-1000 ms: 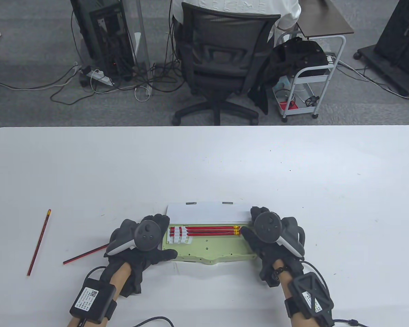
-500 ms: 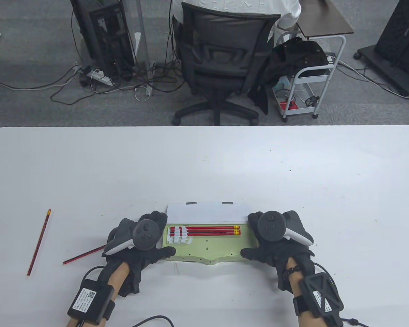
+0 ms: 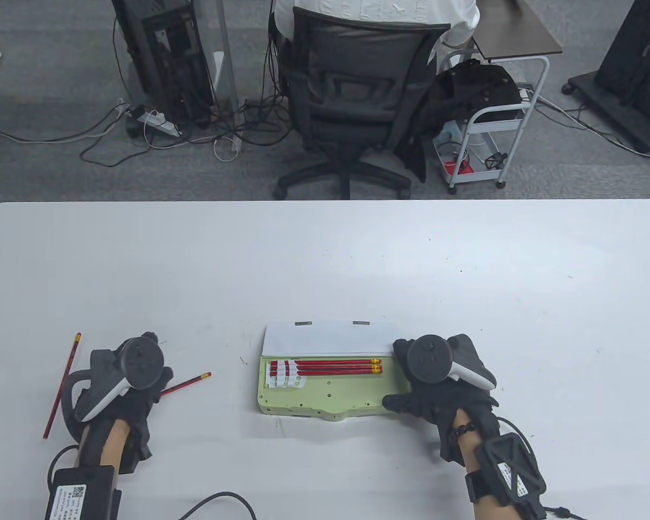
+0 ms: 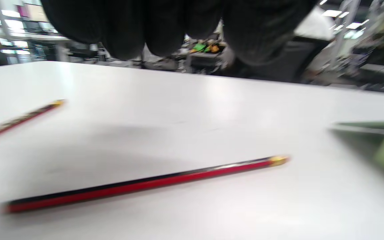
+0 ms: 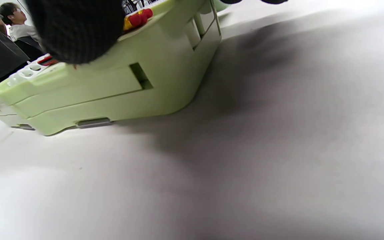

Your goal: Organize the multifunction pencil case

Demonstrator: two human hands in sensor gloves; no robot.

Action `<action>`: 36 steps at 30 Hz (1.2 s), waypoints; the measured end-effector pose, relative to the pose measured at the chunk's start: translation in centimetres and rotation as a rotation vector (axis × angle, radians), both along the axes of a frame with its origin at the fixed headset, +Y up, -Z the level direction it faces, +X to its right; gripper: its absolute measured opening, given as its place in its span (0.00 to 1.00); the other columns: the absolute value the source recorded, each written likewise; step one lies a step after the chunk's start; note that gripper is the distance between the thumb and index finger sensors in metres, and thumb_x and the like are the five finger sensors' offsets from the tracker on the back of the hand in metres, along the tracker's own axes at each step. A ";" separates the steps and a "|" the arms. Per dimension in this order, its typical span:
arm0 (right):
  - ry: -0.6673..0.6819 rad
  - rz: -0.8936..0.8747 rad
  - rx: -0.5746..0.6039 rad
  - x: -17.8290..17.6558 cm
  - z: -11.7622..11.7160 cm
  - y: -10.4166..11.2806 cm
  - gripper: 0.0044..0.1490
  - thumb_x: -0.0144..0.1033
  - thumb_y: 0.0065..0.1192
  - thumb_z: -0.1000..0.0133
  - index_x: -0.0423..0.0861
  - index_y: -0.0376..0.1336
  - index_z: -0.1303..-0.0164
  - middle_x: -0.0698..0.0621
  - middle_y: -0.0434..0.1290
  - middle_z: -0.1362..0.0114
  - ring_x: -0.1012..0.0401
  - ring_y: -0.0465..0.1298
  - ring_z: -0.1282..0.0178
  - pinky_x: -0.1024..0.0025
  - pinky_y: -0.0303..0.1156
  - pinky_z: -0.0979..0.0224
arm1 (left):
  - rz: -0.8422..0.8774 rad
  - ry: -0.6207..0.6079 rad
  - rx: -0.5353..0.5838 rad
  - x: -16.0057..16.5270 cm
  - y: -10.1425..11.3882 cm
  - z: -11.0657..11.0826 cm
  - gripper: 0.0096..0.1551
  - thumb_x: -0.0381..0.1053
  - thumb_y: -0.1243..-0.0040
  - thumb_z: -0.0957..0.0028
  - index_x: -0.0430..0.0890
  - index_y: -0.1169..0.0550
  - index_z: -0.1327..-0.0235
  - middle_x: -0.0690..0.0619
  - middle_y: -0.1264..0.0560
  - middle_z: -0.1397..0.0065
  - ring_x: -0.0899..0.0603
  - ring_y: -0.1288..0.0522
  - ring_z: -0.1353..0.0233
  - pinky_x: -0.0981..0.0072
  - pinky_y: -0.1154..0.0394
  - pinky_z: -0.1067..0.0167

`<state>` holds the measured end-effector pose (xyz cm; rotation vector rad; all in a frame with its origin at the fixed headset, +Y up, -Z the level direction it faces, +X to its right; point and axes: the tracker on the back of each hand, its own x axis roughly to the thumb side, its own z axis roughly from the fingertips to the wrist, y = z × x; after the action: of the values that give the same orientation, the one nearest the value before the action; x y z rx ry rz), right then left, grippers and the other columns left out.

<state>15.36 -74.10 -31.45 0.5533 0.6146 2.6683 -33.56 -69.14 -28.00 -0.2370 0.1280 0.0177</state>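
The light green pencil case [image 3: 330, 395] lies open near the table's front, its white lid [image 3: 327, 337] folded back. Three red pencils [image 3: 330, 368] sit in its rear slots. My right hand [image 3: 400, 379] grips the case's right end, thumb at the front edge and fingers at the back corner; in the right wrist view my thumb [image 5: 75, 30] rests on the case [image 5: 112, 90]. My left hand [image 3: 150, 379] hovers over a loose red pencil [image 3: 187, 383], left of the case. In the left wrist view the fingers [image 4: 165, 26] hang above this pencil [image 4: 145, 183] without touching it.
A second loose red pencil [image 3: 62, 384] lies further left, near the table's left side; it also shows in the left wrist view [image 4: 18, 120]. Behind the table stand an office chair [image 3: 352, 92] and a white cart [image 3: 487, 130].
My left hand has let go of the case's left end and moved left over the loose pencil. My right hand shifted from the pencil ends to gripping the case's right end.
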 end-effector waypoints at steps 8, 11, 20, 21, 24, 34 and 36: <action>0.002 -0.006 -0.005 -0.1 0.0 0.0 0.68 0.56 0.60 0.47 0.29 0.33 0.16 0.23 0.39 0.18 0.24 0.46 0.20 0.26 0.47 0.24 | -0.137 0.073 -0.198 -2.5 -4.3 0.6 0.35 0.49 0.36 0.44 0.45 0.32 0.23 0.40 0.29 0.20 0.30 0.27 0.24 0.31 0.31 0.31; 0.002 -0.003 -0.004 -0.1 0.0 0.0 0.68 0.56 0.60 0.48 0.29 0.33 0.16 0.22 0.39 0.17 0.24 0.46 0.20 0.26 0.47 0.24 | -0.187 0.059 -0.241 -2.3 -5.5 0.5 0.34 0.51 0.35 0.45 0.47 0.30 0.26 0.42 0.29 0.21 0.32 0.27 0.24 0.31 0.31 0.31; -0.004 0.021 -0.004 -0.2 0.0 0.1 0.68 0.57 0.60 0.47 0.30 0.32 0.16 0.22 0.40 0.17 0.24 0.46 0.20 0.26 0.48 0.24 | -0.391 -0.039 -0.070 -0.7 -5.7 0.3 0.23 0.51 0.32 0.50 0.50 0.20 0.42 0.49 0.18 0.33 0.39 0.18 0.33 0.35 0.26 0.33; -0.005 0.022 -0.003 -0.2 0.0 0.1 0.68 0.57 0.60 0.47 0.30 0.32 0.16 0.23 0.40 0.17 0.24 0.46 0.20 0.26 0.48 0.24 | -0.400 -0.043 -0.065 -0.7 -5.6 0.3 0.22 0.51 0.32 0.51 0.50 0.19 0.43 0.49 0.17 0.34 0.40 0.18 0.33 0.36 0.25 0.33; -0.011 0.024 -0.004 -0.2 0.1 0.1 0.68 0.57 0.60 0.47 0.30 0.32 0.16 0.23 0.40 0.17 0.23 0.46 0.20 0.26 0.48 0.24 | -0.406 -0.059 -0.065 -0.5 -5.9 0.2 0.22 0.50 0.32 0.50 0.49 0.19 0.43 0.49 0.18 0.34 0.39 0.18 0.34 0.35 0.26 0.33; -0.019 0.034 -0.001 -0.2 0.1 0.1 0.68 0.57 0.60 0.47 0.30 0.33 0.15 0.23 0.41 0.17 0.24 0.46 0.20 0.26 0.48 0.24 | -0.360 -0.053 -0.085 -0.9 -6.3 0.2 0.23 0.50 0.40 0.44 0.47 0.24 0.36 0.47 0.22 0.31 0.37 0.21 0.30 0.32 0.29 0.31; -0.018 0.039 0.001 -0.3 0.1 0.1 0.68 0.57 0.60 0.47 0.30 0.33 0.15 0.23 0.41 0.17 0.23 0.46 0.20 0.26 0.48 0.24 | -0.324 -0.050 -0.078 -0.8 -6.1 0.1 0.23 0.50 0.42 0.43 0.48 0.25 0.35 0.46 0.23 0.29 0.36 0.23 0.28 0.31 0.30 0.30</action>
<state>15.11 -73.96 -31.38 0.5219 0.6254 2.7069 -34.37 -75.28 -27.91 -0.2925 0.1168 -0.3157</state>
